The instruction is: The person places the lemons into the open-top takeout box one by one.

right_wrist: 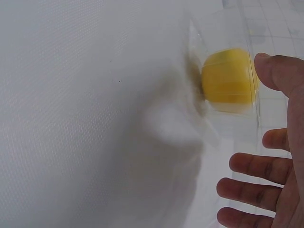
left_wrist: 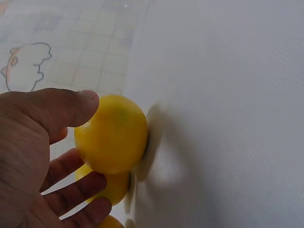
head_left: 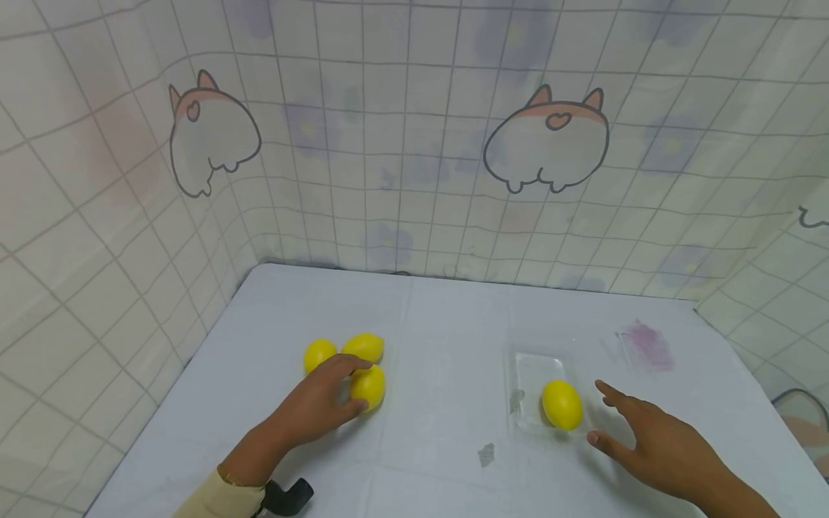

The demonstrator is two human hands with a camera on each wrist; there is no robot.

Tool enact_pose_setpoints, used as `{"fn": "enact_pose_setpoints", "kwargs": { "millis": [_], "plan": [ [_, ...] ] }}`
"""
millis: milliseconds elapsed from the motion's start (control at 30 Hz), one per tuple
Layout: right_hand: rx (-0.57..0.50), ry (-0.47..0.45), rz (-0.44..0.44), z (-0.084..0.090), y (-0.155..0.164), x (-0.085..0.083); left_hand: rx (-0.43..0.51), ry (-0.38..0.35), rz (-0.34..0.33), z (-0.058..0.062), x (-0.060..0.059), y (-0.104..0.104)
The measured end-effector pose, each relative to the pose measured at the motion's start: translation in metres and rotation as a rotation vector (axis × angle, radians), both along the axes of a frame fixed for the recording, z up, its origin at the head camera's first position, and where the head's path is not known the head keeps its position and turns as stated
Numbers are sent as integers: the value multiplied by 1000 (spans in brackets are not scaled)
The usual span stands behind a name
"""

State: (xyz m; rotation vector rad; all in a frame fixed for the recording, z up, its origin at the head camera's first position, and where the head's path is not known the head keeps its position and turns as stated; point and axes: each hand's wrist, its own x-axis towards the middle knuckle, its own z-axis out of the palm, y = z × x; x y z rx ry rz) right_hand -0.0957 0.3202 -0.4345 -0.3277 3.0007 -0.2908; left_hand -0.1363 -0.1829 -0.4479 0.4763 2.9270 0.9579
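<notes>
Left hand (head_left: 320, 403) curls round the nearest lemon (head_left: 368, 386) of three, left on table (head_left: 440, 316); grip its middle, lift straight; right hand (head_left: 654, 446) spread wide, empty, just beside tray (head_left: 518, 374); steady it.

Smooth, slightly glossy lemons (head_left: 367, 385), a clear plastic tray (head_left: 526, 374), matt cloth-covered table (head_left: 440, 316).

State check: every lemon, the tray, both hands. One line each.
Left hand: fingers and thumb curled round the nearest lemon.
Nearest lemon: on the table, in the left hand's grip.
Two far lemons: on the table, side by side, not gripped.
Clear plastic tray: upright, open, one lemon inside.
Lemon in tray: lying free.
Right hand: fingers spread, holding nothing, beside the tray.
</notes>
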Motion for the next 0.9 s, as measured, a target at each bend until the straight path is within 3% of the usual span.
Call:
{"fn": "enact_pose_setpoints", "kwargs": {
  "millis": [633, 900],
  "plan": [
    [-40, 39, 15, -3, 2, 3, 15, -12, -8, -7, 2, 5],
    [-25, 23, 11, -3, 2, 1, 27, -67, -23, -9, 3, 7]
  ]
}}
